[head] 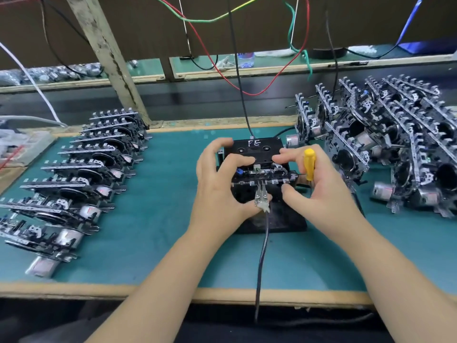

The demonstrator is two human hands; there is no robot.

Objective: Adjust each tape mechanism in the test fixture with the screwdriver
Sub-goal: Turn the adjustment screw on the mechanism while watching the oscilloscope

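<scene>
Both forearms forward, left hand (pixel 220 179) fingers seemingly gripping fixture (pixel 257 154), right hand (pixel 319 186) around screwdriver (pixel 309 163).

I see both of the person's forearms bare from the lower edge of the view up to the wrists, with no sleeve showing. The left hand (pixel 217 184) and right hand (pixel 319 186) wear no gloves, rings, watch or bands, and the fingernails are short and unpainted.
</scene>
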